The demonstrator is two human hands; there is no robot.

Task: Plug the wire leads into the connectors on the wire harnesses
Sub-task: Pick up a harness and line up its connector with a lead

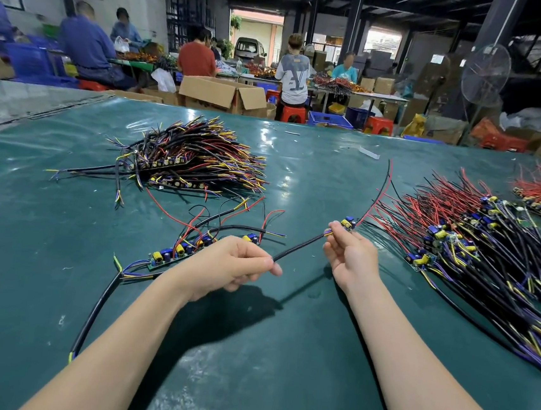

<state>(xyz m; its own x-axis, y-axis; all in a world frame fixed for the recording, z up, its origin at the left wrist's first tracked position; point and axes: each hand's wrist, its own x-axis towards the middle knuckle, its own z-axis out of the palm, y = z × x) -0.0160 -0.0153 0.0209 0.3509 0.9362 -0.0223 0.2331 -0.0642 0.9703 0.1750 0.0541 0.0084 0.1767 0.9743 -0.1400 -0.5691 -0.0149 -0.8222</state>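
A black cable [298, 247] is hanging in the air above the green worktop [281, 354], stretched between both hands. The right hand [350, 258] is pinching its yellow and purple end, just beside a small board [347, 223] whose red and black leads [383, 189] are curving away upward. The left hand [233, 264] is gripping the cable lower down between thumb and curled fingers. A row of boards [179, 250] is lying just beyond the left hand. A large wire pile [476, 251] is sitting to the right, and a second pile [197, 158] is lying farther back on the left.
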